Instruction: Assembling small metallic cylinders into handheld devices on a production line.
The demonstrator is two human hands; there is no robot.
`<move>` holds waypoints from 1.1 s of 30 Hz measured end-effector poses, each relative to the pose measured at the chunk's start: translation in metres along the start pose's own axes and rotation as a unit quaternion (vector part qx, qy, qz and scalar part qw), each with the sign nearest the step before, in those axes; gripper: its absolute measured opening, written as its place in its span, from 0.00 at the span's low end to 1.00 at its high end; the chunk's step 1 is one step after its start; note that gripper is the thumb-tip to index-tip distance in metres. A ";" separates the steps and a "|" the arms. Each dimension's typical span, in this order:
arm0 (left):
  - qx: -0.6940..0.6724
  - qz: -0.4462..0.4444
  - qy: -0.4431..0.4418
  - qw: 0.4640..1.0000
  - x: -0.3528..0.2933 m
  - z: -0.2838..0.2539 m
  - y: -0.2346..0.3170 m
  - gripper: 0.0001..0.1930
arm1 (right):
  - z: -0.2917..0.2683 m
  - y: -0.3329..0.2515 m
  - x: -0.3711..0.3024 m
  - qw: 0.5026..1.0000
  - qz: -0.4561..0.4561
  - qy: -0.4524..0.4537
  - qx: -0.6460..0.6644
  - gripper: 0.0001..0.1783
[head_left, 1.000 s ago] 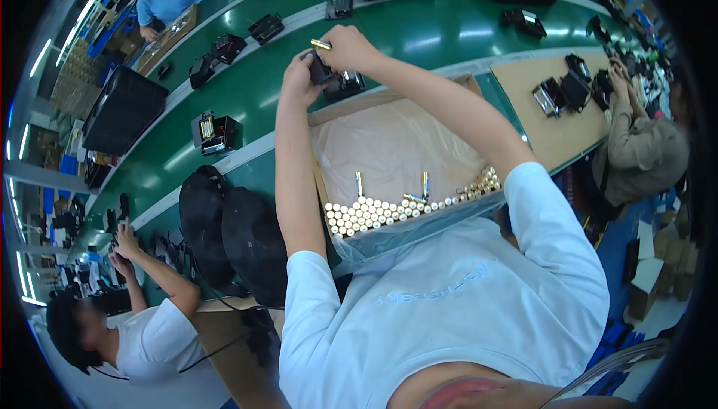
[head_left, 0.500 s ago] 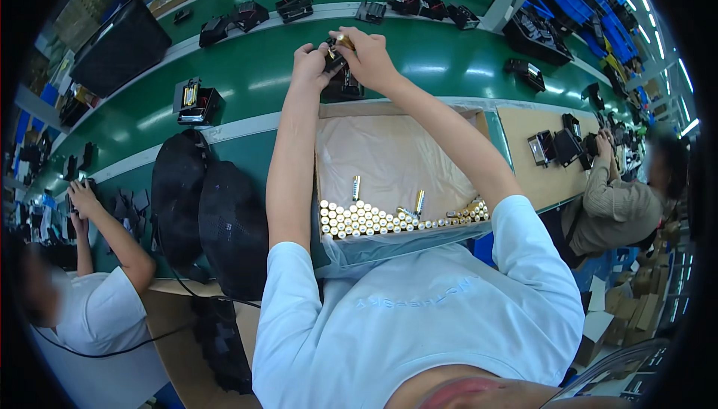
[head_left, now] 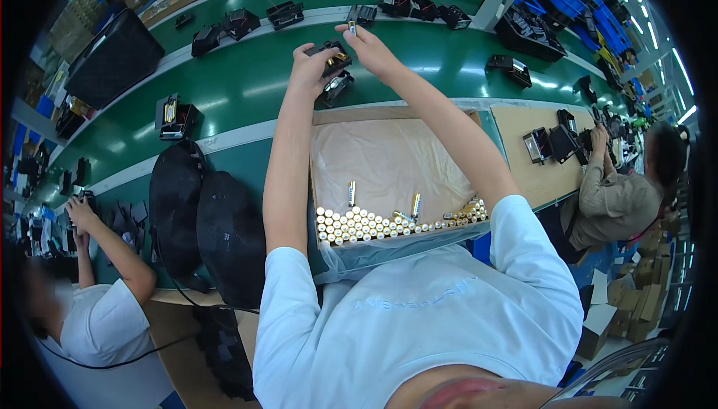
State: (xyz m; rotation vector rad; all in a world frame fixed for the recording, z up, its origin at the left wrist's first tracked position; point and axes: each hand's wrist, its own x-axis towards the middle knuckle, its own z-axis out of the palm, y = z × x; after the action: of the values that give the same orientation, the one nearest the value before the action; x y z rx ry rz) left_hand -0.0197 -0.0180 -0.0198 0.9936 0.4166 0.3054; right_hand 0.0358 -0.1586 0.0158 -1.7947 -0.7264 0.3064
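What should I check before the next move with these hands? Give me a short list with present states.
1. Left hand has a grip on the black case: ok.
2. Right hand has a battery: ok, held at the fingertips, apart from the case.
3. Every slot in the case visible: not ok, fingers cover part of it.
4. Battery ends the right way round: cannot tell, too small.
5. Case clear of the black unit on the bench: cannot tell, they overlap in this view.
6. Batteries at hand in the cardboard box: ok, packed rows along its near side.
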 end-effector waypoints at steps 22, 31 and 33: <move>0.132 0.048 -0.114 0.983 0.009 -0.013 -0.007 0.34 | 0.006 0.040 0.012 0.994 0.046 0.054 -0.079 0.23; 0.454 0.211 0.041 0.864 0.008 -0.022 -0.006 0.26 | 0.024 -0.025 -0.094 0.840 -0.352 -0.093 -0.402 0.25; 0.502 0.207 0.042 0.839 -0.004 -0.017 0.006 0.26 | 0.022 -0.021 -0.130 0.822 -0.349 -0.294 -0.339 0.22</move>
State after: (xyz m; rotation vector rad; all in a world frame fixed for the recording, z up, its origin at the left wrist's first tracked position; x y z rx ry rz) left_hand -0.0319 -0.0039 -0.0226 2.1291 0.4400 0.5408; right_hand -0.0839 -0.2169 0.0086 -1.9163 -2.0818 0.0913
